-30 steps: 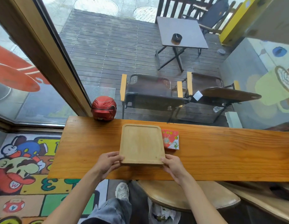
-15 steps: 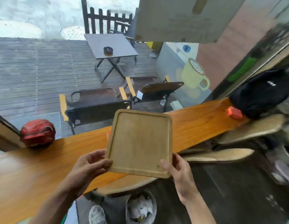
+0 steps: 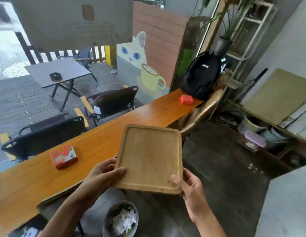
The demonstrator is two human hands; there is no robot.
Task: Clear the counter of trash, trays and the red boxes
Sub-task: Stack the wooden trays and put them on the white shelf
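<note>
Both hands, left [image 3: 104, 177] and right [image 3: 188, 185], gripped wooden tray [image 3: 148, 158], lifted clear of bench [image 3: 37, 182]; two red boxes, near [image 3: 64, 156] and far [image 3: 187, 99], left uncleared.

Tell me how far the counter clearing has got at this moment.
Done: no trash shows on the orange wooden counter. In hand: the empty rectangular wooden tray is lifted off it, gripped by left hand and right hand. Left: the red printed box nearby and the small red box by the black backpack.
</note>
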